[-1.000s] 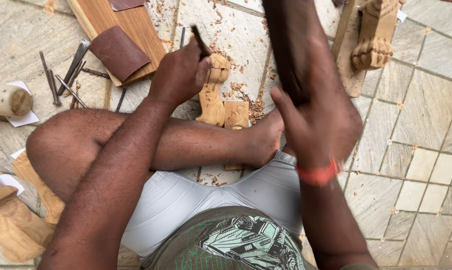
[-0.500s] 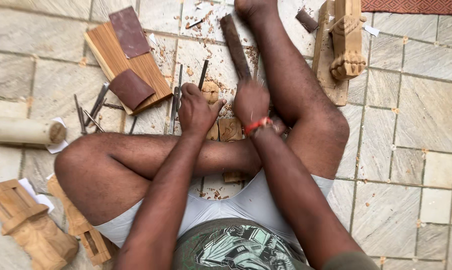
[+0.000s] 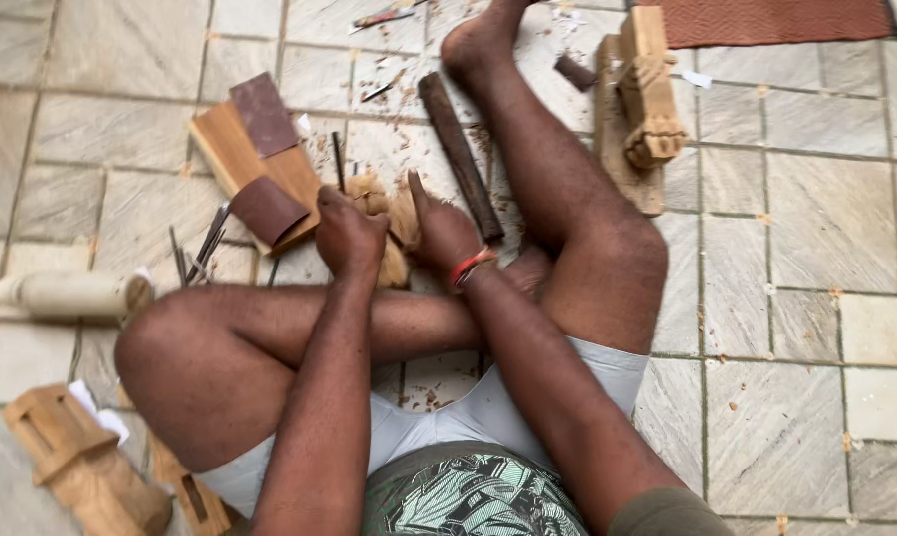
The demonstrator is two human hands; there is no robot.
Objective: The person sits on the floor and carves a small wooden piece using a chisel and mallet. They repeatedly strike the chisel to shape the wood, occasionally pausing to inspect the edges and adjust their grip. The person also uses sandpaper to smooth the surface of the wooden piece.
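Left hand (image 3: 347,233) is closed around a thin dark chisel (image 3: 337,159), whose shaft stands up above the knuckles and whose tip is hidden against a small pale wooden carving (image 3: 397,223). Right hand (image 3: 440,230), with a red band at the wrist, is pressed on the carving's right side, thumb raised, steadying it on the tiled floor (image 3: 826,298). A dark wooden mallet (image 3: 460,154) lies just right of the carving, beside the outstretched leg. Sandpaper on a board (image 3: 260,159) and loose chisels (image 3: 200,248) lie to the carving's left. A slip is judged possible: the steadying fingers sit close to the blade, and bare legs surround the carving.
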